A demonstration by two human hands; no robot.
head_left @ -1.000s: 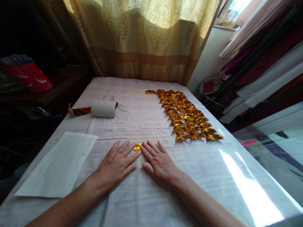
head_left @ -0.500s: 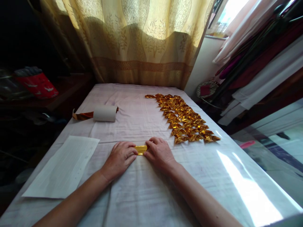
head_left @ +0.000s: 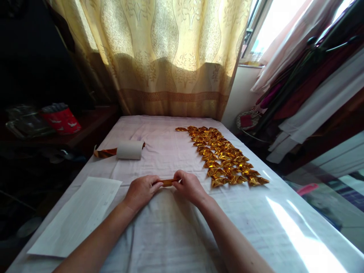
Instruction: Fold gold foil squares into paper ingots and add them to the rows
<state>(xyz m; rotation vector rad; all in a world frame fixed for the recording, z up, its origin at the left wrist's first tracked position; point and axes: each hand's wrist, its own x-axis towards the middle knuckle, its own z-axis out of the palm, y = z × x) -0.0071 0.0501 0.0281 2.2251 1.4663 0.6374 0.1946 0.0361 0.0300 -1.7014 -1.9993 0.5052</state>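
A narrow folded strip of gold foil paper [head_left: 167, 182] spans the gap between my two hands, just above the cloth-covered table. My left hand [head_left: 143, 189] pinches its left end between thumb and fingers. At the other end, my right hand [head_left: 188, 185] grips the strip the same way, fingers bent. The fingers hide both ends of the strip. Folded gold foil pieces [head_left: 227, 157], pointed at their ends, lie in close rows to the right of my hands, toward the far side.
A pale roll [head_left: 129, 150] with a copper-gold strip trailing from it lies at the left. Nearer, a printed paper sheet [head_left: 76, 216] lies flat. A red container [head_left: 61, 119] and a glass jug [head_left: 24, 123] stand on a dark side surface. Clothes [head_left: 318, 102] hang at right.
The gold strip has tilted and shows a narrower, darker face. Both hands still hold it, the right one slightly raised. The whole view has shifted, with the table lower in it.
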